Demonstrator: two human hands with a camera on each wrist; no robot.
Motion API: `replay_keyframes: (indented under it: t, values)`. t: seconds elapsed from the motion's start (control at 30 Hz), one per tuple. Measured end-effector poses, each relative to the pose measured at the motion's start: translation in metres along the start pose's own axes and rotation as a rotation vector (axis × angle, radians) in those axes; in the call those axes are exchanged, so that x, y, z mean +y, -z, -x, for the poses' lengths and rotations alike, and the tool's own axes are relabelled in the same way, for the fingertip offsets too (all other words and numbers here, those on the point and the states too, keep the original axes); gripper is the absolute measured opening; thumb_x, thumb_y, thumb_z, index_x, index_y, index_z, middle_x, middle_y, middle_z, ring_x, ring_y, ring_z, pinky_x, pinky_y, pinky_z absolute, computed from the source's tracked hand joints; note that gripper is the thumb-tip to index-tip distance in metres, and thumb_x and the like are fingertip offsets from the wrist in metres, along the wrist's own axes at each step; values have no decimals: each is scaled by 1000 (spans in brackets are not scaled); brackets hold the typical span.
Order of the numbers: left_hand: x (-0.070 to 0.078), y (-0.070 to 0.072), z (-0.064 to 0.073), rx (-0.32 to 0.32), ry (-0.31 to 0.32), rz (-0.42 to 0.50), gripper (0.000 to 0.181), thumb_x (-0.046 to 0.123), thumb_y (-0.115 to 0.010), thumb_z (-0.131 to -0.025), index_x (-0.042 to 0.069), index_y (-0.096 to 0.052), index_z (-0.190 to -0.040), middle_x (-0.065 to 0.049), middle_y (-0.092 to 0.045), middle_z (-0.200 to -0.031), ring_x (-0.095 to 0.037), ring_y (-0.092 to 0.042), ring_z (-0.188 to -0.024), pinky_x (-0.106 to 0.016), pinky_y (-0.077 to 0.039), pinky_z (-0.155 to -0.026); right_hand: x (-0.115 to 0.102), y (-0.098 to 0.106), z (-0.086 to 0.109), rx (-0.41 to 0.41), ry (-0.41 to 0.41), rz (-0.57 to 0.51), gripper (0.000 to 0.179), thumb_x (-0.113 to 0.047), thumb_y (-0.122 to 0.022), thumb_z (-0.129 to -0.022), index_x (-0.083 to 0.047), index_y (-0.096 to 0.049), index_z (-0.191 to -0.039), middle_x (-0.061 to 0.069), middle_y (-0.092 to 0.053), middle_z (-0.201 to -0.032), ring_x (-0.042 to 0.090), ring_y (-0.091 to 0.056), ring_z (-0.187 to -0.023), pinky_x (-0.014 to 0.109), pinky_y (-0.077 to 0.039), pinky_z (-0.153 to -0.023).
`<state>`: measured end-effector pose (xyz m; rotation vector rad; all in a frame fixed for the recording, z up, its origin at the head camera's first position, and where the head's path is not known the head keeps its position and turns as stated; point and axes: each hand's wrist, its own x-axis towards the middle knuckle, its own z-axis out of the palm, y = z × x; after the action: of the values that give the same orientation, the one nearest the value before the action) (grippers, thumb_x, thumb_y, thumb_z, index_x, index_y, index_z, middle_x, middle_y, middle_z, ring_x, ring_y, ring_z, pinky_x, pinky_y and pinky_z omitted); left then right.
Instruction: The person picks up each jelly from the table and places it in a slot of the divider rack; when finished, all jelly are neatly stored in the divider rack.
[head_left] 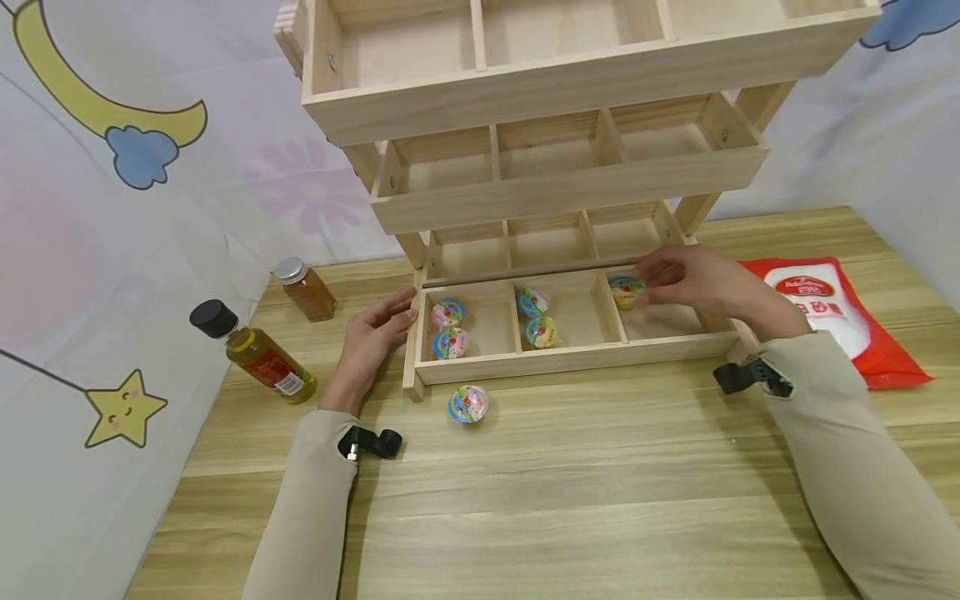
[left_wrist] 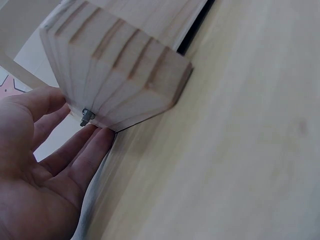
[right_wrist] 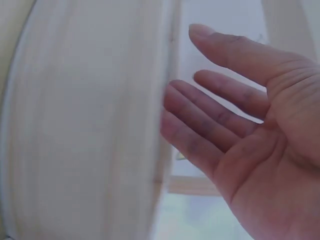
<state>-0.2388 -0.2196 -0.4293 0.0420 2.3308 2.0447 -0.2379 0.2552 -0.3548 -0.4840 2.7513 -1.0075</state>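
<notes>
My left hand (head_left: 372, 333) rests on the left end of the bottom tier of a wooden rack (head_left: 577, 362); its fairly straight fingers touch the wooden end (left_wrist: 115, 65) in the left wrist view. My right hand (head_left: 708, 283) hovers over the bottom tier's right compartment, fingers loosely extended and holding nothing. Just left of its fingertips sits a small lidded cup (head_left: 626, 292), partly in that compartment's back left corner. Two pink-lidded cups, one of them the front cup (head_left: 451, 342), lie in the left compartment. Two more, including a yellowish cup (head_left: 541, 332), lie in the middle one.
One loose cup (head_left: 468, 404) stands on the table (head_left: 570, 483) before the rack. An oil bottle (head_left: 258, 354) and a spice jar (head_left: 306, 289) stand at left. A red and white bag (head_left: 832, 312) lies at right. Higher rack tiers (head_left: 570, 187) overhang the bottom one.
</notes>
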Motion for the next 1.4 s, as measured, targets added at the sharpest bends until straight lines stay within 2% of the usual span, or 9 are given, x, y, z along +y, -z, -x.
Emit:
replay_keyframes:
  t: [0.13,0.27,0.3,0.43,0.53,0.7,0.93,1.2,1.4]
  values:
    - [-1,2,1,9,-1,-5,45,15,-67,-106,5,-62,-149,-19,-61,-146,-15,-65,-118,-24,-56,-94,-11,3,3,-14,28,5,51,-23,-80,-99,4,-63,-139,23,-69,-131,38,-67,-120,46,-56,-95]
    - [-2,2,2,14,-6,-9,44,15,-67,-106,5,-62,-149,-19,-62,-146,-14,-65,-117,-24,-57,-93,-25,3,7,-18,60,-8,48,-22,-80,-99,1,-66,-138,19,-71,-130,34,-69,-118,49,-57,-96]
    - [-2,2,2,14,-8,-7,44,14,-67,-106,5,-62,-148,-19,-62,-146,-14,-66,-117,-24,-57,-94,-29,4,9,-20,66,-14,47,-22,-80,-98,0,-67,-138,18,-72,-129,33,-69,-117,49,-57,-96]
    - [-1,-1,2,14,-18,3,44,13,-68,-105,4,-63,-148,-19,-63,-145,-15,-66,-116,-26,-58,-93,-41,2,13,-26,100,-52,43,-17,-81,-98,-1,-69,-136,15,-74,-127,30,-71,-116,31,-58,-91]
    - [-1,-5,1,14,-20,16,44,12,-69,-105,3,-63,-148,-19,-63,-144,-15,-67,-116,-26,-58,-92,-49,0,16,-24,138,-79,41,-16,-81,-97,-2,-70,-134,14,-74,-126,29,-71,-116,19,-55,-86]
    - [0,-11,-1,6,-12,25,44,11,-68,-105,4,-63,-147,-19,-63,-144,-15,-66,-116,-25,-58,-92,-64,-6,22,-37,213,-122,39,-17,-81,-98,-5,-71,-134,10,-75,-126,23,-71,-114,21,-56,-89]
    - [-2,-13,-5,3,-2,20,44,13,-68,-105,5,-63,-148,-19,-63,-145,-14,-65,-117,-23,-57,-92,-90,-29,20,-117,348,-135,42,-15,-84,-94,-5,-71,-133,6,-74,-126,25,-69,-118,43,-55,-101]
    - [-2,-14,-5,8,-1,9,44,14,-69,-104,6,-64,-147,-18,-63,-144,-15,-65,-117,-23,-57,-91,-113,-64,9,-153,464,-184,40,-11,-83,-94,-2,-71,-131,8,-74,-125,33,-70,-115,45,-57,-100]
    - [-2,-13,-5,4,1,10,45,15,-69,-105,6,-64,-148,-17,-63,-145,-16,-65,-119,-24,-57,-92,-124,-87,-1,-173,533,-229,40,-5,-83,-93,1,-70,-131,12,-73,-126,28,-69,-118,45,-58,-99]
